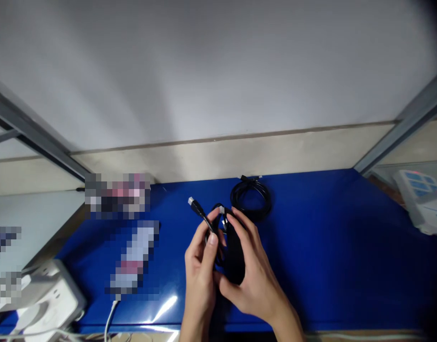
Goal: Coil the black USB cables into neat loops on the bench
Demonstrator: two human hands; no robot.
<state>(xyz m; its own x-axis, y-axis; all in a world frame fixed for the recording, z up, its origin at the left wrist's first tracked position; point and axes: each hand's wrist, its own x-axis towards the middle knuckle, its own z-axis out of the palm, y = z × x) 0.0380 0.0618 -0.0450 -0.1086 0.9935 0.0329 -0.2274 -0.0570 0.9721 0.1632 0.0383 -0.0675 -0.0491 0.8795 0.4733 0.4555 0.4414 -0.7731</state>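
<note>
Both hands hold one coiled black cable (229,259) above the blue table (328,247). My left hand (200,270) pinches the coil on its left side, thumb on top. A cable end with a silver plug (191,202) sticks up and to the left from that pinch. My right hand (252,275) wraps round the coil from the right, fingers curled over it. A second silver plug (221,209) shows at the fingertips. Another coiled black cable (251,195) lies flat on the table just beyond my hands.
A white power strip (43,294) with a white cord (109,318) sits at the lower left. A white and blue device (423,199) rests at the right edge. Grey metal frame posts (400,137) rise at both sides before a white wall. Blurred items lie left of centre.
</note>
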